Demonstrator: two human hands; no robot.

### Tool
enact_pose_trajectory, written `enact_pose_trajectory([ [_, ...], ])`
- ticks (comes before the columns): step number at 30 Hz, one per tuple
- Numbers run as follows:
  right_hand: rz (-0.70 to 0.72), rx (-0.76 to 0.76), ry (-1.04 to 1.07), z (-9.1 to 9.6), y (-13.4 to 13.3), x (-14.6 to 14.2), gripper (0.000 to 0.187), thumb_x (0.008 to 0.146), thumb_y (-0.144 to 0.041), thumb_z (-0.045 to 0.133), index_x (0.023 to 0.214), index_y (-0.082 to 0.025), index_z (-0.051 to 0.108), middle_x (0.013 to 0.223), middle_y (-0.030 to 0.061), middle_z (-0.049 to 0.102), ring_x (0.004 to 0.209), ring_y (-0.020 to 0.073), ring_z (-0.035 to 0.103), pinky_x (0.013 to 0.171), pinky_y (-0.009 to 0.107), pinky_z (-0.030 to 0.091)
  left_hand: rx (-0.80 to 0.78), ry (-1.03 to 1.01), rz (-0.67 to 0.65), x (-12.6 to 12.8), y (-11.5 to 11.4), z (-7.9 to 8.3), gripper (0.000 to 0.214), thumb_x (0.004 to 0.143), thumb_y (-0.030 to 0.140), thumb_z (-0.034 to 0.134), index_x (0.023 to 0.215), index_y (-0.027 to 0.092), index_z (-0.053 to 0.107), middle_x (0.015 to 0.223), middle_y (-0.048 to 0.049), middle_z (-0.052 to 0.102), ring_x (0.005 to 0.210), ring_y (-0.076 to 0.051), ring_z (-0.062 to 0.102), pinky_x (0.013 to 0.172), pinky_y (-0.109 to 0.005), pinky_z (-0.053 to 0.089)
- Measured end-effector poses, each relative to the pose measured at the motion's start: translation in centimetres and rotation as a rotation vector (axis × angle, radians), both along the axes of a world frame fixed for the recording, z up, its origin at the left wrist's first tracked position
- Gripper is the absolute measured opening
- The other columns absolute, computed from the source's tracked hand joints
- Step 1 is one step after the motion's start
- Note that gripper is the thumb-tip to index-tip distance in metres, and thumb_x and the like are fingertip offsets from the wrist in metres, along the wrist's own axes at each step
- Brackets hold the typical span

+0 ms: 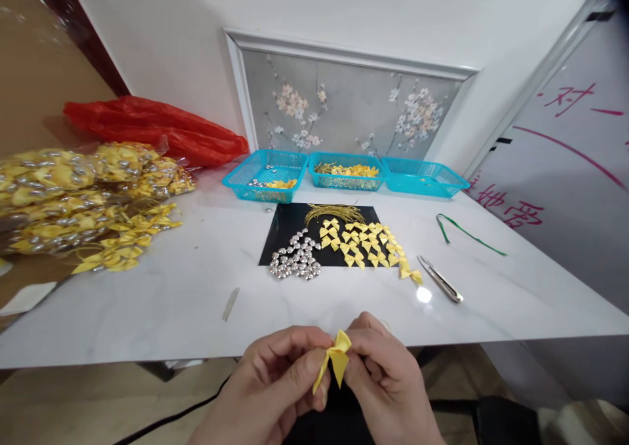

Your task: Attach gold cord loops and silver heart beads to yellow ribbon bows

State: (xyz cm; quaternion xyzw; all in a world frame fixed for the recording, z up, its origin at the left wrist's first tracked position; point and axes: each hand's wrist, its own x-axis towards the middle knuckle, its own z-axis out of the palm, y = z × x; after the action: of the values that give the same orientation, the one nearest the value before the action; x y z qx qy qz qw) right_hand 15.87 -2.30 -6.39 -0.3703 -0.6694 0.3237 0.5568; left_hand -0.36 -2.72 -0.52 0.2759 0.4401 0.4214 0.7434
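Observation:
Both my hands meet at the near edge of the white table (147,301), pinching one small yellow ribbon bow (338,354). My left hand (275,379) grips its left side with thumb and fingers closed. My right hand (388,373) holds the right side, fingers curled. On a black mat (285,232) beyond lie a pile of silver heart beads (296,260), several yellow bows (366,242) and a bundle of gold threads (334,212).
Three turquoise baskets (425,176) stand at the back, two holding bows and beads. Small snips (439,279) and a green ribbon (466,234) lie to the right. Bags of finished yellow bows (73,196) and a red plastic bag (157,127) fill the left.

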Motion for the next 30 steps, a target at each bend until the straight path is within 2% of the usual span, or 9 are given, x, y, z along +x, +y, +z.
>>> enact_pose_trajectory([
  [4, -0.03, -0.003, 0.021, 0.1, 0.1, -0.3, 0.015, 0.093, -0.015, 0.063, 0.09, -0.024, 0.074, 0.071, -0.002, 0.055, 0.063, 0.0115, 0.057, 0.056, 0.02, 0.046, 0.02, 0.028, 0.003, 0.1, 0.0, 0.1, 0.029, 0.062, 0.043, 0.093, 0.077, 0.02, 0.083, 0.06, 0.0013, 0.062, 0.06, -0.01, 0.051, 0.062, -0.019, 0.043],
  [7, -0.068, -0.076, 0.12, -0.1, -0.1, -0.7, 0.012, 0.091, -0.014, 0.064, 0.086, -0.023, 0.071, 0.071, -0.002, 0.061, 0.061, 0.0114, 0.06, 0.055, 0.019, 0.047, 0.112, 0.141, 0.02, 0.3, -0.1, -0.1, 0.027, 0.066, 0.046, 0.09, 0.077, 0.022, 0.084, 0.06, 0.0007, 0.063, 0.062, -0.012, 0.052, 0.062, -0.021, 0.044],
  [11, -0.034, -0.164, 0.18, 0.0, -0.4, -0.7, 0.016, 0.098, -0.017, 0.055, 0.108, -0.025, 0.065, 0.085, 0.0017, 0.072, 0.07, 0.0141, 0.07, 0.062, 0.021, 0.056, 0.325, 0.385, 0.032, 0.0, 0.0, -0.7, 0.018, 0.08, 0.041, 0.079, 0.079, 0.024, 0.083, 0.065, 0.0, 0.066, 0.067, -0.015, 0.056, 0.065, -0.022, 0.047],
  [13, -0.097, -0.022, 0.053, 0.8, -0.2, -0.1, 0.024, 0.099, -0.013, 0.05, 0.115, -0.025, 0.063, 0.101, 0.0055, 0.073, 0.089, 0.0176, 0.072, 0.079, 0.027, 0.059, 0.423, 0.492, 0.026, -0.4, 0.2, -0.9, 0.014, 0.084, 0.037, 0.075, 0.081, 0.025, 0.082, 0.073, -0.0004, 0.071, 0.07, -0.016, 0.06, 0.067, -0.021, 0.05],
  [15, -0.223, 0.199, -0.108, 1.9, 0.0, 0.5, 0.027, 0.096, -0.007, 0.052, 0.113, -0.024, 0.066, 0.112, 0.008, 0.071, 0.104, 0.0209, 0.067, 0.091, 0.035, 0.056, 0.529, 0.57, 0.009, -0.7, 0.4, -1.0, 0.011, 0.087, 0.033, 0.072, 0.085, 0.028, 0.081, 0.081, -0.0003, 0.075, 0.075, -0.017, 0.066, 0.069, -0.02, 0.053],
  [17, -0.304, 0.385, -0.229, 3.0, 0.3, 0.9, 0.024, 0.093, -0.004, 0.057, 0.102, -0.022, 0.07, 0.109, 0.0081, 0.069, 0.101, 0.022, 0.064, 0.087, 0.036, 0.055, 0.649, 0.602, 0.008, -1.0, 0.5, -1.1, 0.013, 0.089, 0.03, 0.068, 0.09, 0.03, 0.081, 0.084, 0.0008, 0.077, 0.075, -0.016, 0.07, 0.069, -0.019, 0.056],
  [20, -0.336, 0.552, -0.319, 4.0, 0.5, 0.6, 0.018, 0.091, -0.005, 0.065, 0.088, -0.02, 0.073, 0.095, 0.0042, 0.073, 0.085, 0.0187, 0.062, 0.075, 0.032, 0.051, 0.78, 0.615, 0.052, -1.1, 0.6, -1.3, 0.019, 0.088, 0.023, 0.066, 0.093, 0.035, 0.081, 0.08, 0.0042, 0.078, 0.071, -0.013, 0.073, 0.065, -0.014, 0.057],
  [26, -0.399, 0.644, -0.339, 3.1, 1.1, -1.3, 0.023, 0.098, -0.01, 0.059, 0.079, -0.017, 0.07, 0.082, -0.0001, 0.075, 0.079, 0.0158, 0.063, 0.07, 0.034, 0.04, 0.795, 0.646, 0.065, -0.6, 1.0, -1.4, 0.021, 0.086, 0.02, 0.066, 0.091, 0.033, 0.082, 0.082, 0.0033, 0.081, 0.072, -0.014, 0.076, 0.068, -0.014, 0.059],
  [30, -0.258, 0.618, -0.198, 2.0, 1.1, -1.8, 0.022, 0.099, -0.008, 0.055, 0.084, -0.017, 0.068, 0.081, 0.0032, 0.075, 0.083, 0.0185, 0.067, 0.07, 0.032, 0.049, 0.694, 0.68, 0.089, -0.4, 1.6, -1.5, 0.014, 0.082, 0.027, 0.069, 0.083, 0.026, 0.083, 0.079, -0.0014, 0.082, 0.068, -0.017, 0.076, 0.063, -0.016, 0.06],
])
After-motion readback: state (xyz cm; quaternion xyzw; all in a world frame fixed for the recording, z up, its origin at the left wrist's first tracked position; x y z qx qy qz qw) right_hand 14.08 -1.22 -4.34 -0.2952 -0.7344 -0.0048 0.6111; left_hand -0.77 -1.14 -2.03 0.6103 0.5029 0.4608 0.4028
